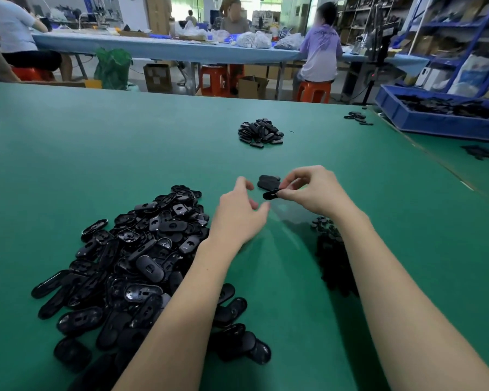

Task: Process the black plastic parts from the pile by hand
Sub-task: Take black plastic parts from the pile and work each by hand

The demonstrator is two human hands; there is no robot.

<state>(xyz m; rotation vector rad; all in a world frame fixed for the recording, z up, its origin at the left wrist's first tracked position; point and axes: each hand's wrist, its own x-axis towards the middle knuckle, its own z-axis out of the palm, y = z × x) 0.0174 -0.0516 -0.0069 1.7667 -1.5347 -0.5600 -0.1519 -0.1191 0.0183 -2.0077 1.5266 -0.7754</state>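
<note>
While the right hand (308,190) pinches one black oval plastic part (270,194), long axis pointing left, the empty left hand (239,215) opens just beside its free end.

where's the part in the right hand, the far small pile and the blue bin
part in the right hand (269,194), head view, its free left end
far small pile (261,133), head view, its middle
blue bin (435,122), head view, its front wall

A big pile (141,261) of glossy black oval parts is lying at left; one part (270,194) is being held above the table.
</note>
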